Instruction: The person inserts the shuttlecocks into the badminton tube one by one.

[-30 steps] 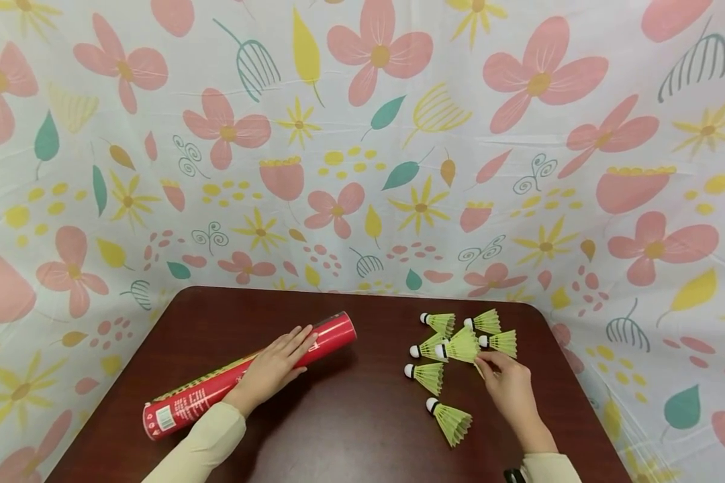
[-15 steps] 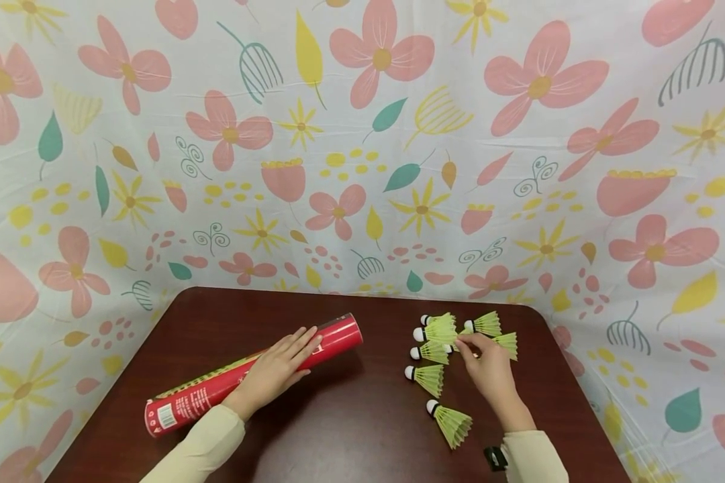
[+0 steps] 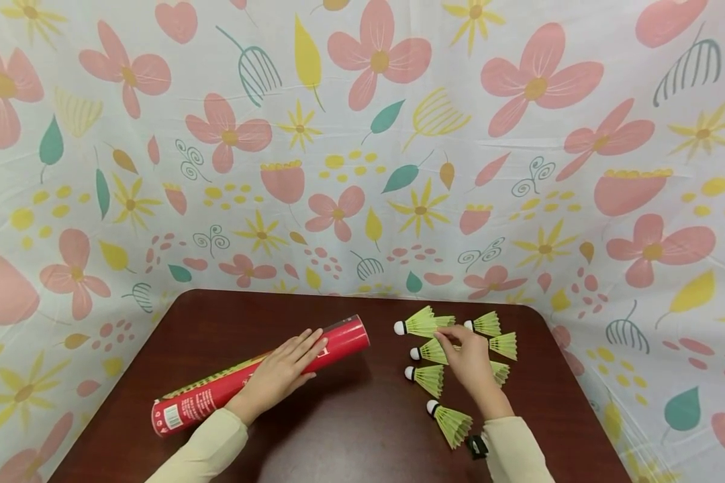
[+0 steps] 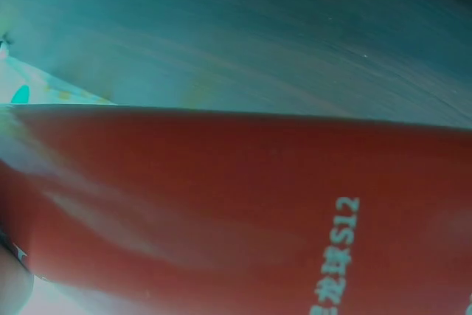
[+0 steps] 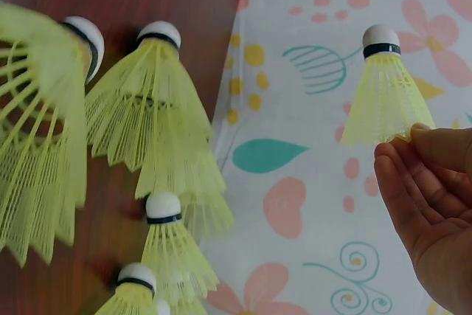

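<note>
My left hand (image 3: 280,369) rests on a red shuttlecock tube (image 3: 196,404), its fingers stretched across the top. The tube lies slantwise on the left half of the table. In the left wrist view the red tube wall (image 4: 221,189) with white lettering fills the lower part. Thumb and fingertips of my right hand (image 3: 472,362) pinch a yellow shuttlecock (image 3: 418,323) by its skirt edge, white cork to the left. The right wrist view shows this shuttlecock (image 5: 385,97) held apart from the others. Several more lie around that hand, including one nearest me (image 3: 453,424); the hand partly hides some.
The dark brown table (image 3: 350,436) has rounded far corners. A white flower-patterned cloth (image 3: 362,134) hangs close behind it and on both sides. More shuttlecocks lie at the back right (image 3: 486,323) and beside the right hand (image 3: 425,379).
My right hand has carried the pinched shuttlecock leftward and a little away, to the back of the group. The tube has shifted slightly to the right under my left hand.
</note>
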Available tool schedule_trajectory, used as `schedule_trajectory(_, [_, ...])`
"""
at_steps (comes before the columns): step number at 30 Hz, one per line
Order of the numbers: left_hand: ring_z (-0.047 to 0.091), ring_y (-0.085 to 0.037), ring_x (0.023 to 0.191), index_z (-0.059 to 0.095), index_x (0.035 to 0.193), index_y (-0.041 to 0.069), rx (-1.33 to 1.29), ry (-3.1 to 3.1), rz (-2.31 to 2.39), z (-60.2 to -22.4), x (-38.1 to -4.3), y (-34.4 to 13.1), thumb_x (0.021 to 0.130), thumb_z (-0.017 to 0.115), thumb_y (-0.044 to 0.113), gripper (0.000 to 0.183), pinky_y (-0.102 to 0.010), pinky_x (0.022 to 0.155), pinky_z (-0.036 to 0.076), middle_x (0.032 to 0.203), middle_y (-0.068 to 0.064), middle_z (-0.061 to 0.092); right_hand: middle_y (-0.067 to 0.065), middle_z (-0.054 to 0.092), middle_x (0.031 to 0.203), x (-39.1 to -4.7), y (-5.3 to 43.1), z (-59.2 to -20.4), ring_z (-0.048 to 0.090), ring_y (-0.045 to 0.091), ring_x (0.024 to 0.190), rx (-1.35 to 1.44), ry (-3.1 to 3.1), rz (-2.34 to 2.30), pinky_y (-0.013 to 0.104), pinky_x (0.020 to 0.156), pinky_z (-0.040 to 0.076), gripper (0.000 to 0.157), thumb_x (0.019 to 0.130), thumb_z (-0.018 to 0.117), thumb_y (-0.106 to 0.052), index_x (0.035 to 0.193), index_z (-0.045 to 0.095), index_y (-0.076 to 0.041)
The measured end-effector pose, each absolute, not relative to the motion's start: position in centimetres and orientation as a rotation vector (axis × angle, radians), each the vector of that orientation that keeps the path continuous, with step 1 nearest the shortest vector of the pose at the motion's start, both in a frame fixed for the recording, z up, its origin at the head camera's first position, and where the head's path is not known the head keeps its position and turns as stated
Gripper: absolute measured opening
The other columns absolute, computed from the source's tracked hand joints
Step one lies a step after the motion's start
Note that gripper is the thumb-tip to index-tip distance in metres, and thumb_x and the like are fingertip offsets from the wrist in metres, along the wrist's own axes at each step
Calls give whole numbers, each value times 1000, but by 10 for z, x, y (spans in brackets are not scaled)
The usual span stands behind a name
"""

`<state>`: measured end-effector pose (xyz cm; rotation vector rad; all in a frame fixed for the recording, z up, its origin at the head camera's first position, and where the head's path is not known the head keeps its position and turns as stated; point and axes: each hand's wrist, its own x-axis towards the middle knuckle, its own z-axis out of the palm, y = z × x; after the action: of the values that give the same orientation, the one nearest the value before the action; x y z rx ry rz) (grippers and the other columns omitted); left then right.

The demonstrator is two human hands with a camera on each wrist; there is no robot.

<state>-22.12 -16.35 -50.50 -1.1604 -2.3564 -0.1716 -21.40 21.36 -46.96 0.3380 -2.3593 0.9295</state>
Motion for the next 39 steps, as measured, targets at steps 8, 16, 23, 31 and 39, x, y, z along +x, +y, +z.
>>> schedule_trajectory(8, [44, -31, 132, 42, 145, 5, -1195, -2301, -143, -505, -221, -156, 79, 80, 29, 80, -44, 105, 40, 150, -14, 40, 9, 72, 89, -218, 200, -474, 69, 22, 75, 352, -2410, 1002, 36, 63, 57, 9, 86, 72, -7, 94, 75, -4])
schedule_trajectory(16, [41, -30, 135, 40, 147, 7, -1201, -2313, -141, -504, -221, -149, 80, 79, 30, 81, -42, 106, 40, 151, -12, 37, 8, 72, 89, -220, 187, -477, 68, 20, 77, 383, -2404, 1016, 36, 65, 57, 9, 85, 73, -7, 93, 74, -5])
schedule_trajectory(23, [41, -30, 135, 39, 147, 7, -1219, -2309, -147, -502, -221, -142, 80, 79, 29, 81, -43, 106, 39, 151, -12, 37, 5, 72, 88, -219, 177, -478, 68, 19, 79, 420, -2403, 1056, 35, 66, 57, 8, 84, 73, -6, 92, 75, -6])
schedule_trajectory(31, [42, -30, 134, 40, 146, 6, -1232, -2272, -163, -503, -220, -137, 82, 77, 31, 78, -41, 108, 37, 151, -12, 38, 4, 72, 85, -219, 166, -485, 69, 18, 76, 479, -2378, 1051, 37, 63, 56, 8, 81, 75, -3, 88, 74, -6])
schedule_trajectory(39, [40, -29, 136, 38, 147, 6, -1234, -2249, -154, -504, -221, -135, 84, 75, 33, 78, -39, 111, 34, 151, -13, 38, -1, 71, 88, -217, 162, -488, 68, 15, 78, 505, -2423, 1158, 33, 65, 57, 10, 84, 72, -3, 90, 73, -12])
